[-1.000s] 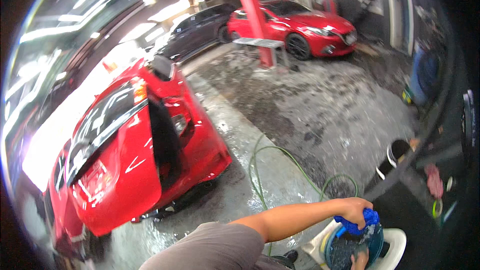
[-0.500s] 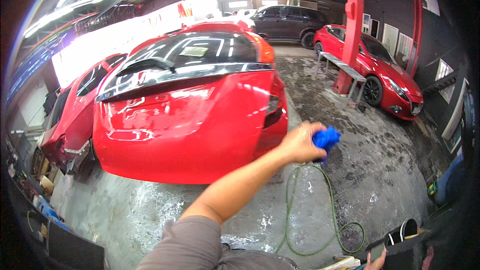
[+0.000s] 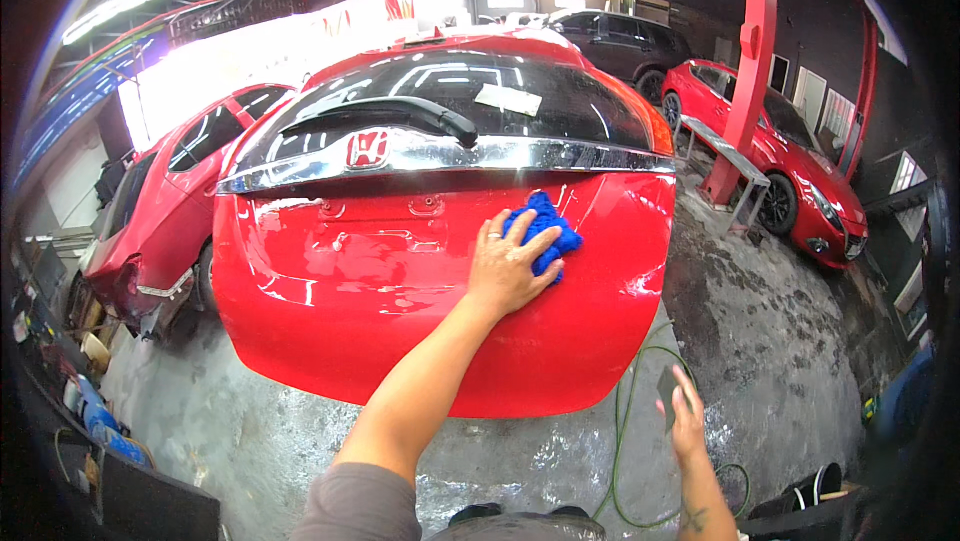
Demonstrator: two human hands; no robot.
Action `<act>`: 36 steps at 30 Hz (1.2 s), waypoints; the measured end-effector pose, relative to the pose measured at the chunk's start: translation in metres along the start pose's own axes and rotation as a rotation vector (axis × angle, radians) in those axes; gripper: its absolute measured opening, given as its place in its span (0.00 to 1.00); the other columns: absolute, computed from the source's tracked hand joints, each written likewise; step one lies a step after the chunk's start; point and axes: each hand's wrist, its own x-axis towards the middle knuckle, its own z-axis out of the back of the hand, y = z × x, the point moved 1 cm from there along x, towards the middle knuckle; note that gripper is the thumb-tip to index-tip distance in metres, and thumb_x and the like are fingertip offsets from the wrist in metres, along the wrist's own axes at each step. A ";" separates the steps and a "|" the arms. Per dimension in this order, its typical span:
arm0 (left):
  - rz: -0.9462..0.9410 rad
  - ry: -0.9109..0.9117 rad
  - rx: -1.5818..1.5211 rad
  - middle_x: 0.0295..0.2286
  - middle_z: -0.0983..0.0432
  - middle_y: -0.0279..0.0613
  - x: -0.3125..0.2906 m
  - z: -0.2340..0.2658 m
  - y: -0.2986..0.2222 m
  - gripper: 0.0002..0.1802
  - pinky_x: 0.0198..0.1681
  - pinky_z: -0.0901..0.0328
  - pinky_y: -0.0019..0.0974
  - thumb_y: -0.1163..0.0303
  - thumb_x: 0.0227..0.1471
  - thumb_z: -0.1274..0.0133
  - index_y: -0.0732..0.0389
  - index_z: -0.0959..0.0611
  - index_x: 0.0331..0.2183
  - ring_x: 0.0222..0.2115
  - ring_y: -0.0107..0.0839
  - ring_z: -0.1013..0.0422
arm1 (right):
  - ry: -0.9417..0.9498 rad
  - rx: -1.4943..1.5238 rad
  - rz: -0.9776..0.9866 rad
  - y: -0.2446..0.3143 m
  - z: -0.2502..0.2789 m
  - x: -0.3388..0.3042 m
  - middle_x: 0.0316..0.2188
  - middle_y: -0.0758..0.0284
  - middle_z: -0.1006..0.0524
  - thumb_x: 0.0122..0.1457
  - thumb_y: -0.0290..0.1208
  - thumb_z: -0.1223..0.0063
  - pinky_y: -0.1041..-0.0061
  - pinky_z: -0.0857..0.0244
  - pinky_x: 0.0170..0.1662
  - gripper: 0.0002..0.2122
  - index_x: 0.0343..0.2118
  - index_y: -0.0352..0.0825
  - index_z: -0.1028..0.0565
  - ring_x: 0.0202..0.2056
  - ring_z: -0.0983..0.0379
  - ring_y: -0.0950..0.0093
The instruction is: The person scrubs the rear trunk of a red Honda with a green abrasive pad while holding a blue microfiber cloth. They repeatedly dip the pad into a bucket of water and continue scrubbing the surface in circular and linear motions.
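Observation:
My left hand (image 3: 507,266) presses a crumpled blue cloth (image 3: 545,226) against the red tailgate (image 3: 560,341) of a car, right of its middle and below the chrome trim strip (image 3: 550,153). The fingers spread over the cloth. Wet-looking streaks and duller patches show on the paint around it. Lower right, off the car, my right hand (image 3: 688,416) grips a flat dark grey rectangular piece (image 3: 670,393) between thumb and fingers. Its exact kind cannot be made out.
A rear wiper (image 3: 400,116) lies across the dark back window. A green hose (image 3: 622,431) loops over the wet concrete floor (image 3: 290,441). Another red car (image 3: 150,221) stands close on the left. A metal bench (image 3: 725,151) and red lift post (image 3: 748,81) stand at the right.
My left hand has swung left with the blue cloth, from beside the car onto the tailgate. My right hand has risen from the lower right edge with the grey piece. The view has shifted.

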 end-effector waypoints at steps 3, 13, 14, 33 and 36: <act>0.034 -0.072 0.052 0.62 0.23 0.54 -0.028 0.022 0.025 0.30 0.73 0.41 0.61 0.44 0.55 0.30 0.40 0.11 0.58 0.65 0.60 0.32 | 0.087 -0.008 0.116 0.041 -0.029 0.047 0.76 0.63 0.33 0.83 0.46 0.58 0.56 0.32 0.70 0.27 0.76 0.36 0.32 0.75 0.38 0.68; 0.354 -0.088 0.410 0.65 0.28 0.57 -0.112 0.112 0.194 0.34 0.71 0.41 0.65 0.49 0.59 0.31 0.45 0.17 0.64 0.65 0.63 0.34 | 0.030 -1.091 1.173 0.166 -0.189 0.170 0.68 0.55 0.24 0.73 0.38 0.45 0.52 0.40 0.72 0.22 0.64 0.32 0.23 0.70 0.30 0.59; 0.318 -0.088 0.399 0.65 0.28 0.56 -0.117 0.116 0.209 0.35 0.71 0.41 0.65 0.49 0.59 0.31 0.45 0.17 0.64 0.66 0.63 0.34 | 0.072 -1.086 1.223 0.156 -0.203 0.169 0.64 0.54 0.22 0.70 0.35 0.44 0.53 0.38 0.70 0.20 0.61 0.31 0.21 0.67 0.26 0.59; 0.063 -0.140 0.243 0.64 0.27 0.55 -0.139 0.167 0.324 0.35 0.69 0.39 0.61 0.56 0.54 0.30 0.50 0.17 0.63 0.63 0.60 0.32 | 0.111 -1.401 0.982 0.108 -0.260 0.120 0.70 0.53 0.26 0.75 0.46 0.48 0.48 0.47 0.76 0.28 0.70 0.32 0.26 0.74 0.33 0.59; 0.065 -0.164 0.207 0.63 0.26 0.54 -0.136 0.164 0.323 0.35 0.69 0.38 0.62 0.56 0.52 0.28 0.48 0.15 0.61 0.63 0.60 0.32 | -0.040 -1.530 0.872 0.147 -0.250 0.171 0.74 0.56 0.29 0.77 0.45 0.51 0.46 0.47 0.76 0.27 0.70 0.32 0.28 0.76 0.37 0.61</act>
